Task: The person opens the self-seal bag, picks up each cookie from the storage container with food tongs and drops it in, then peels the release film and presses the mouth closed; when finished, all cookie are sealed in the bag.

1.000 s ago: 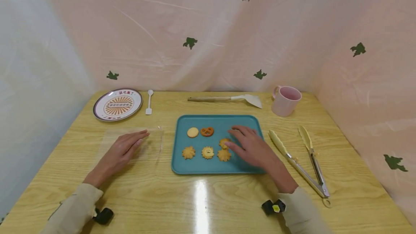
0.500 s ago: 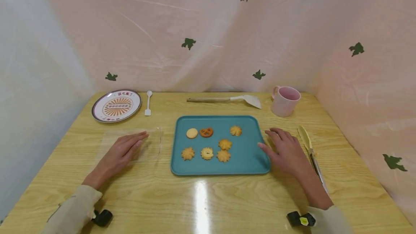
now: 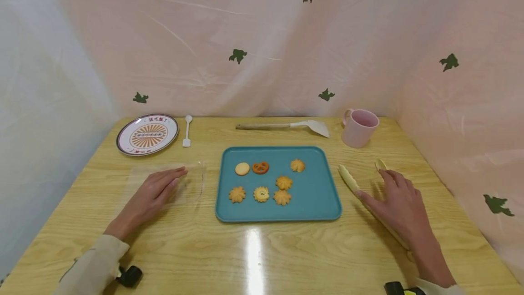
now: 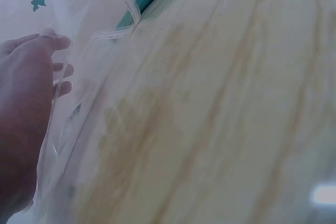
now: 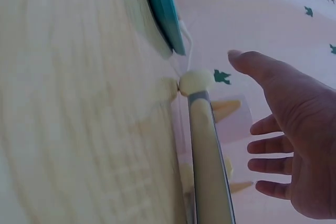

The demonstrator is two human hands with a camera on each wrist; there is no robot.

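Note:
A pair of tongs point(image 3: 349, 179) with pale yellow tips lies spread at the right of the table. Over it hovers my right hand point(image 3: 403, 206), thumb and fingers apart and hiding much of the metal arms; in the right wrist view a gap shows between hand and tongs point(image 5: 207, 156). My left hand point(image 3: 150, 195) lies at a clear plastic bag point(image 3: 192, 183), fingers fairly straight. Through the film of the bag point(image 4: 79, 108) some left fingertips show in the left wrist view. Several cookies point(image 3: 284, 183) and a pretzel point(image 3: 260, 168) lie on a teal tray point(image 3: 315, 204).
Along the back stand or lie a patterned plate point(image 3: 148, 134), a small white spoon-like tool point(image 3: 187, 131), a spatula with a wooden handle point(image 3: 282, 125) and a pink mug point(image 3: 359, 129). Fabric walls point(image 3: 262, 81) border the wooden table point(image 3: 196, 254) at the back and sides.
My right hand has moved right, from above the tray's cookies to over the tongs, uncovering the cookie at the tray's upper right. The left hand and bag look unchanged.

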